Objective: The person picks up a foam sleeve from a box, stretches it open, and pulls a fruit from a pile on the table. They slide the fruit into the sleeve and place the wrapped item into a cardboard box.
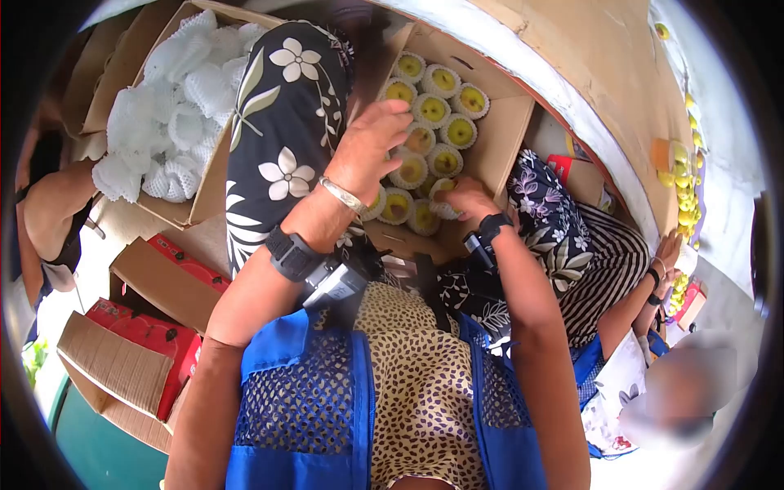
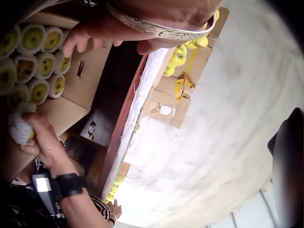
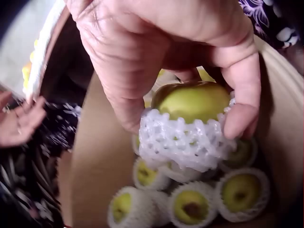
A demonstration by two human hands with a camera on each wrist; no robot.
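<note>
In the right wrist view, my right hand point(image 3: 166, 52) grips a yellow-green apple point(image 3: 192, 102) by its sides, thumb and fingers around the white foam net point(image 3: 183, 140) that sleeves its lower part. Held over the near end of a cardboard box point(image 1: 510, 139), this apple is partly covered by the hand in the head view. Rows of other apples point(image 1: 459, 131) in foam nets fill the box. My left hand point(image 1: 371, 151), with a silver bangle above it, hovers over the left side of the box, fingers loosely bent and holding nothing.
On the left, an open carton point(image 1: 216, 175) is heaped with white foam nets point(image 1: 175, 106). Red-and-brown cartons point(image 1: 135, 351) stand below it. Another person's hands point(image 1: 668, 253) are at the right, near loose yellow-green fruit point(image 1: 684, 192). A white ledge point(image 1: 563, 82) curves behind the box.
</note>
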